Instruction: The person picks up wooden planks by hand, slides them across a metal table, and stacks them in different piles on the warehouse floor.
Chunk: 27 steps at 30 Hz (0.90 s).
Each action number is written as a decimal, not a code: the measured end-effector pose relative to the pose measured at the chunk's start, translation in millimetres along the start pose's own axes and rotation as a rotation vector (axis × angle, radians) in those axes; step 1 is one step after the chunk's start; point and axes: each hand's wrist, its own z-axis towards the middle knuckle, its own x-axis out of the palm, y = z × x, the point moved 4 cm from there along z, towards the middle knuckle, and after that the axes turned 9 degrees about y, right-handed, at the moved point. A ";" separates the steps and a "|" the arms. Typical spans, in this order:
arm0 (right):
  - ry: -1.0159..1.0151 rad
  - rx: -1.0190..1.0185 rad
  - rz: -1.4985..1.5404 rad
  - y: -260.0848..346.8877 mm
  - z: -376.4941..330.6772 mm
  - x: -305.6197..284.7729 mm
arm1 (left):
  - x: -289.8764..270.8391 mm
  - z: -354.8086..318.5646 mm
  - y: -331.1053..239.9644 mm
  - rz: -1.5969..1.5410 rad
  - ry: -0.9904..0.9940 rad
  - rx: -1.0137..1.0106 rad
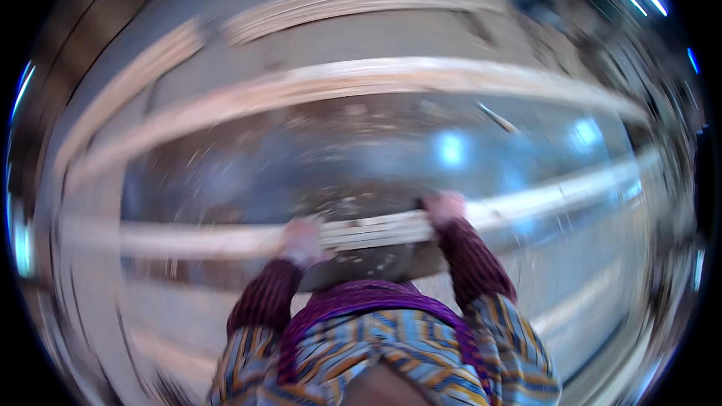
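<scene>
With our left hand (301, 239) and right hand (444, 207) closed on a long pale plank (376, 230) at frame centre, we judge its unsupported ends could sag or swing.

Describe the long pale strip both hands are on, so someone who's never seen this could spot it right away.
Start at the dark, speckled surface in the blurred middle of the head view. Along its near edge runs a long pale strip, with the left hand and the right hand on it. Similar pale strips curve across higher up, but this is the only one with hands on it.
</scene>
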 end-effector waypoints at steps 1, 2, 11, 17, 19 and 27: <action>0.035 0.058 -0.075 -0.5 11.6 2.0 | 24.0 11.4 9.6 -0.045 -0.018 0.053; -0.027 0.099 -0.005 -0.1 19.3 3.3 | 27.0 4.2 6.0 -0.033 -0.048 0.009; -0.134 0.028 0.099 6.9 -3.0 -14.4 | 42.5 -7.7 12.3 0.002 -0.214 -0.091; -0.177 0.027 0.105 5.9 6.9 -19.8 | 43.9 5.7 17.6 0.001 -0.145 -0.166; -0.161 0.039 0.127 6.2 3.9 -21.1 | 29.9 0.0 7.1 -0.029 -0.056 -0.178; -0.283 0.041 0.092 2.4 -3.5 -20.9 | 51.4 16.3 20.5 0.043 -0.013 -0.117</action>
